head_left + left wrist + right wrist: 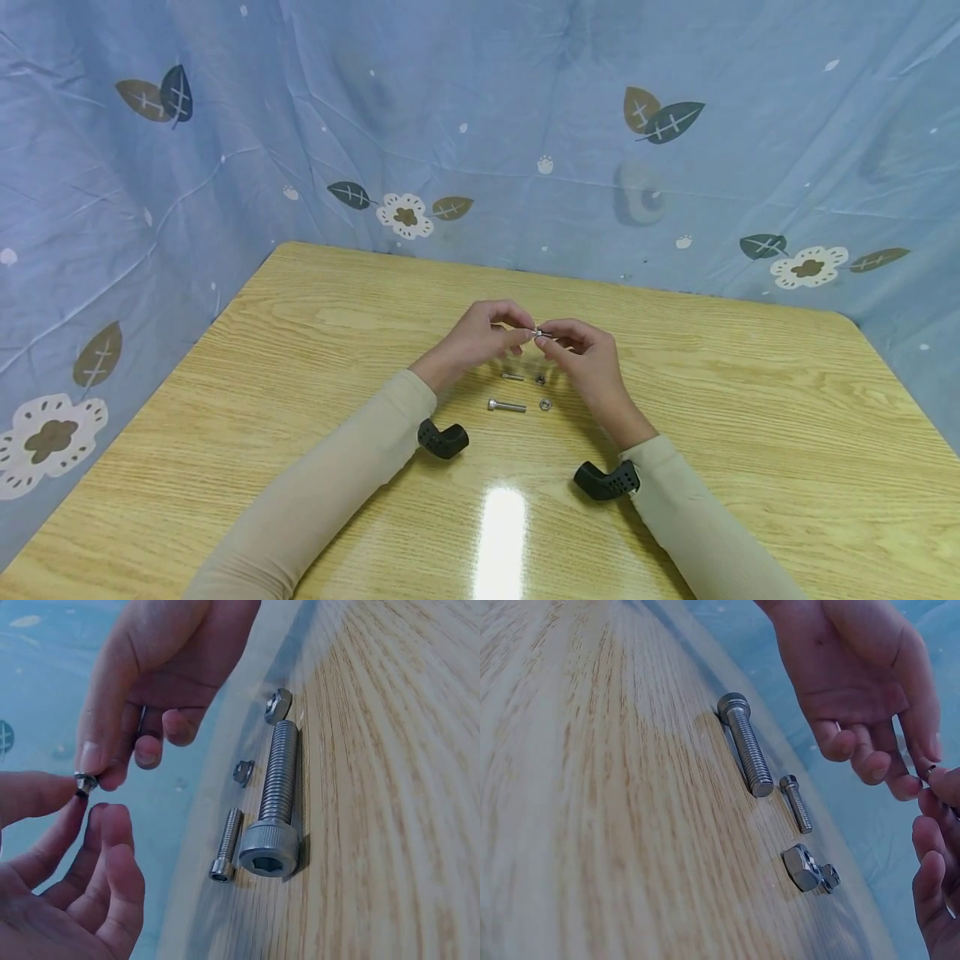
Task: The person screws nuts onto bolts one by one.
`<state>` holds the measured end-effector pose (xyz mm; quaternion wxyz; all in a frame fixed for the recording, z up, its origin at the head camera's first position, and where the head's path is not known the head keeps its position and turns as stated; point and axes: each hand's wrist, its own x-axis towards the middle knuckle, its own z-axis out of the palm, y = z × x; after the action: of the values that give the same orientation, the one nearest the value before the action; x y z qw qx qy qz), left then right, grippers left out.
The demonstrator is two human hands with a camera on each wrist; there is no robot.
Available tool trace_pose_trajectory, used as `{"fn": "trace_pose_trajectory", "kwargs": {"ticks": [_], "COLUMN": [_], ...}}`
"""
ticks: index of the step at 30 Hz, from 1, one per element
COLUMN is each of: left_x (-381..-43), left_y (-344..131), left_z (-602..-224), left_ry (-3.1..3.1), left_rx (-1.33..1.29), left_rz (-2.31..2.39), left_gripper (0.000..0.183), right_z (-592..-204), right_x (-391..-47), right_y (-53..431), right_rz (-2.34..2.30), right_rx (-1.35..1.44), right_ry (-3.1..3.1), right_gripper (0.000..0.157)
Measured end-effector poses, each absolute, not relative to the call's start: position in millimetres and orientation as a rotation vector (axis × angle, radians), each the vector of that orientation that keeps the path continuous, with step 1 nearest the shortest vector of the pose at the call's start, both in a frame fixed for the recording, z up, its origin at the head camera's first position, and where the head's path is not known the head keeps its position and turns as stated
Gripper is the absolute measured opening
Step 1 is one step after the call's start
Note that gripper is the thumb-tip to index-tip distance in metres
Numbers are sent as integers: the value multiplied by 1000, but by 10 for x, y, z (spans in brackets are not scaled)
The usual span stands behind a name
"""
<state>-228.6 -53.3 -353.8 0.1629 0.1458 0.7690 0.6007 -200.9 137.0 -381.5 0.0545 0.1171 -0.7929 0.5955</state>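
Note:
My left hand (480,337) and right hand (588,358) meet above the table, fingertips close together. Between them is a small metal screw (86,782), pinched by thumb and finger of each hand and largely covered by the fingertips. I cannot tell whether a nut sits on it. Below the hands lie a large socket-head bolt (507,407) and a smaller socket-head bolt (513,377), their heads towards the left. To the right of them are a large hex nut (545,405) and a small hex nut (540,380).
The wood-grain table (360,308) has rounded far corners. A blue patterned cloth (510,108) hangs behind it and along the left side. Black wrist mounts (444,439) sit on both sleeves. Light glares off the tabletop near the front.

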Motion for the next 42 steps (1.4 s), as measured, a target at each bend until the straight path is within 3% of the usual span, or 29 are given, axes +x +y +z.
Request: {"fn": "trace_pose_trajectory", "kwargs": {"ticks": [32, 42], "left_x": [-2279, -2275], "left_y": [-541, -536], "left_z": [-3542, -3540], "left_ry": [2196, 2211], "left_rx": [415, 423], "left_rz": [1695, 1733], "left_gripper": [15, 9], "right_z": [-3816, -3807], "right_x": [-1997, -1991], "right_y": [1356, 1349], "right_rz": [1813, 1809], "right_rx": [360, 375], "right_ry": [-2391, -2398], "right_gripper": [25, 25]}}
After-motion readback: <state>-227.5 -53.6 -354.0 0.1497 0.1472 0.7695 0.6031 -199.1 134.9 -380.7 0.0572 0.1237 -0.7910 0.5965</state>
